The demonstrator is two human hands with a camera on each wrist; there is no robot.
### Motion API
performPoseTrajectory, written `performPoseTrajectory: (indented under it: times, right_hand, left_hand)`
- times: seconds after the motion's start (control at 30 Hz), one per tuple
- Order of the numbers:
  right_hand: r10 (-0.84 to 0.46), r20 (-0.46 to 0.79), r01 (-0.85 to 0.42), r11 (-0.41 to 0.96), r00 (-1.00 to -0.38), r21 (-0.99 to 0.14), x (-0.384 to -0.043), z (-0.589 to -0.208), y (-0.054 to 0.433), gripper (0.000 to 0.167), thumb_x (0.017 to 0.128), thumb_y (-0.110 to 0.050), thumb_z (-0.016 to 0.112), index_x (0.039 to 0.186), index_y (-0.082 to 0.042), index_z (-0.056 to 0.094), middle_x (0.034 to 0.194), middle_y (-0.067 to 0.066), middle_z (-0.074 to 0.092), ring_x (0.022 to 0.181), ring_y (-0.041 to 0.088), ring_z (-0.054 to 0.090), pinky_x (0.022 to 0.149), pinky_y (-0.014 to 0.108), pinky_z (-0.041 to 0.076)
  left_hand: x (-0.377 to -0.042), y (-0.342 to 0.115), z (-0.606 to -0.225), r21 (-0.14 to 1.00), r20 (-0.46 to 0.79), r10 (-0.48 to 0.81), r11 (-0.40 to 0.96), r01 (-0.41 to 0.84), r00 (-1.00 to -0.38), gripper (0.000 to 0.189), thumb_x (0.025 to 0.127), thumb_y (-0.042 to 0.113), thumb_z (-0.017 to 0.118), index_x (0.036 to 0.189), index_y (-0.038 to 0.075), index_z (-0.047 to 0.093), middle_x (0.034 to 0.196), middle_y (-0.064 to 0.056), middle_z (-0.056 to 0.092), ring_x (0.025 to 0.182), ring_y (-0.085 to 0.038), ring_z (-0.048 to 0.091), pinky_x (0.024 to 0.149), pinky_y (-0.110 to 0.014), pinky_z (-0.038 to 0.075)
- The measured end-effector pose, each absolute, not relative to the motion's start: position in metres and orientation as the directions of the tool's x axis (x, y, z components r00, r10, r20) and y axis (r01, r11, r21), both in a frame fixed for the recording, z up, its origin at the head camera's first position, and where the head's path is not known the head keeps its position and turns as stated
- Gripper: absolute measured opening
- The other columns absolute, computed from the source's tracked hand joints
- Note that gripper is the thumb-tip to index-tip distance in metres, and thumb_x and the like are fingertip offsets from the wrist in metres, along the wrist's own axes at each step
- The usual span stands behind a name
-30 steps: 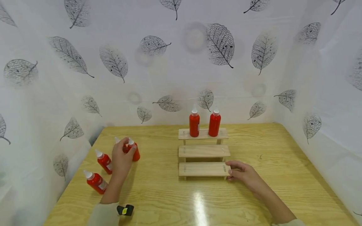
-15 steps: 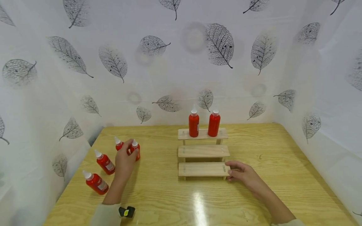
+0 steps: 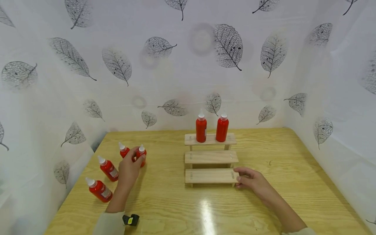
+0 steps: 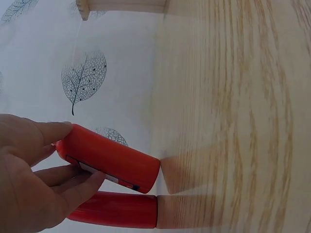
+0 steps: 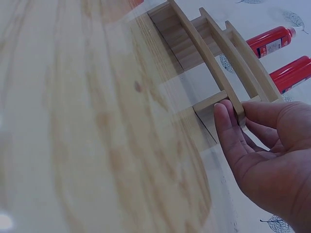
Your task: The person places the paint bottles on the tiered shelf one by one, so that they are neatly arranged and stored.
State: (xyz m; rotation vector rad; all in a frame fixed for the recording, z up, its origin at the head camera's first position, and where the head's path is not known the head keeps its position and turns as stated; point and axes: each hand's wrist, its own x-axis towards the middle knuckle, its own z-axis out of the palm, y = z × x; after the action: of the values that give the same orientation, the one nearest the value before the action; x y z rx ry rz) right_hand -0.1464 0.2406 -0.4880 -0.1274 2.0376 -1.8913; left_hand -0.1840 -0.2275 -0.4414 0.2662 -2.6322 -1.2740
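My left hand (image 3: 129, 168) grips a red squeeze bottle (image 3: 142, 156) with a white pointed cap, thumb and fingers on opposite sides of its body. In the left wrist view this bottle (image 4: 114, 158) leans towards one bottom edge, close to the table. Just left of it stands another red bottle (image 3: 123, 151), partly behind the fingers. My right hand (image 3: 255, 182) pinches the right end of the lowest step of a three-step wooden rack (image 3: 211, 176). Thumb and fingers lie on either side of that board (image 5: 206, 56) in the right wrist view.
Two red bottles, a left one (image 3: 201, 130) and a right one (image 3: 222, 129), stand on the rack's top step. Nearer the table's left edge are two more, an upper bottle (image 3: 109, 169) and a lower bottle (image 3: 100, 190). A leaf-patterned curtain (image 3: 182, 81) hangs behind the wooden table (image 3: 170, 209).
My left hand has shifted slightly right and nearer with the gripped bottle, uncovering more of the bottle to its left. My right hand keeps its place on the rack.
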Motion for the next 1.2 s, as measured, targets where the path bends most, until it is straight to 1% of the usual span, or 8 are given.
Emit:
performPoseTrajectory:
  times: [0.03, 0.17, 0.33, 0.6, 0.7, 0.83, 1.03, 1.2]
  right_hand:
    - [-0.303, -0.196, 0.173, 0.101, -0.933, -0.980, -0.146, -0.488, 0.241, 0.055, 0.101, -0.013, 0.060, 0.147, 0.009, 0.041, 0.132, 0.026, 0.051, 0.101, 0.026, 0.069, 0.091, 0.035, 0.059]
    - [-0.305, -0.194, 0.172, 0.096, -0.932, -0.980, -0.146, -0.488, 0.241, 0.055, 0.101, -0.013, 0.061, 0.147, 0.009, 0.041, 0.133, 0.027, 0.050, 0.101, 0.026, 0.069, 0.091, 0.035, 0.059]
    - [-0.307, -0.189, 0.168, 0.093, -0.933, -0.981, -0.147, -0.489, 0.242, 0.055, 0.100, -0.014, 0.061, 0.147, 0.009, 0.041, 0.131, 0.026, 0.050, 0.100, 0.026, 0.069, 0.091, 0.035, 0.059]
    - [-0.309, -0.186, 0.163, 0.098, -0.933, -0.982, -0.146, -0.490, 0.243, 0.056, 0.100, -0.015, 0.062, 0.147, 0.009, 0.041, 0.130, 0.025, 0.051, 0.100, 0.026, 0.069, 0.091, 0.035, 0.060]
    - [-0.310, -0.186, 0.164, 0.095, -0.932, -0.982, -0.146, -0.490, 0.243, 0.057, 0.100, -0.015, 0.062, 0.147, 0.009, 0.041, 0.131, 0.025, 0.050, 0.100, 0.026, 0.069, 0.091, 0.035, 0.059]
    - [-0.310, -0.184, 0.164, 0.090, -0.933, -0.982, -0.146, -0.489, 0.242, 0.056, 0.100, -0.015, 0.062, 0.147, 0.009, 0.041, 0.130, 0.025, 0.050, 0.100, 0.026, 0.069, 0.091, 0.035, 0.059]
    - [-0.302, -0.198, 0.175, 0.104, -0.932, -0.979, -0.146, -0.490, 0.242, 0.056, 0.100, -0.015, 0.062, 0.146, 0.009, 0.042, 0.127, 0.022, 0.052, 0.100, 0.026, 0.070, 0.091, 0.035, 0.060]
    - [-0.285, -0.219, 0.194, 0.114, -0.933, -0.974, -0.146, -0.490, 0.241, 0.055, 0.099, -0.016, 0.063, 0.146, 0.007, 0.044, 0.126, 0.020, 0.052, 0.099, 0.025, 0.070, 0.091, 0.035, 0.060]
  left_hand:
    - [-0.184, -0.228, -0.442, 0.784, 0.113, -0.248, 0.617, -0.067, -0.962, 0.047, 0.102, 0.023, 0.062, 0.146, 0.014, 0.051, 0.140, -0.014, 0.060, 0.124, -0.032, 0.057, 0.103, -0.052, 0.049]
    - [-0.183, -0.228, -0.443, 0.773, 0.157, -0.248, 0.634, -0.038, -0.956, 0.049, 0.102, 0.024, 0.062, 0.148, 0.014, 0.050, 0.137, -0.016, 0.063, 0.119, -0.034, 0.060, 0.098, -0.051, 0.052]
    - [-0.183, -0.228, -0.442, 0.804, 0.149, -0.234, 0.595, -0.021, -0.961, 0.053, 0.101, 0.027, 0.062, 0.151, 0.016, 0.046, 0.137, -0.019, 0.062, 0.120, -0.036, 0.062, 0.102, -0.052, 0.051]
    - [-0.178, -0.210, -0.422, 0.867, 0.126, -0.168, 0.498, 0.026, -0.978, 0.056, 0.098, 0.039, 0.066, 0.150, 0.025, 0.047, 0.136, -0.014, 0.064, 0.122, -0.032, 0.063, 0.104, -0.051, 0.051]
    - [-0.176, -0.198, -0.412, 0.873, 0.146, -0.126, 0.483, 0.068, -0.981, 0.056, 0.097, 0.040, 0.066, 0.149, 0.025, 0.048, 0.136, -0.013, 0.064, 0.121, -0.032, 0.064, 0.102, -0.051, 0.053]
    - [-0.176, -0.181, -0.404, 0.876, 0.181, -0.056, 0.463, 0.135, -0.982, 0.056, 0.097, 0.038, 0.068, 0.148, 0.024, 0.050, 0.133, -0.011, 0.066, 0.119, -0.030, 0.065, 0.101, -0.048, 0.054]
    - [-0.178, -0.153, -0.396, 0.893, 0.216, 0.020, 0.401, 0.205, -0.976, 0.055, 0.095, 0.041, 0.070, 0.145, 0.029, 0.053, 0.127, -0.004, 0.068, 0.113, -0.023, 0.068, 0.098, -0.044, 0.056]
    - [-0.178, -0.125, -0.389, 0.903, 0.240, 0.069, 0.349, 0.249, -0.968, 0.050, 0.095, 0.031, 0.072, 0.142, 0.029, 0.056, 0.121, -0.005, 0.070, 0.107, -0.022, 0.070, 0.093, -0.040, 0.059]
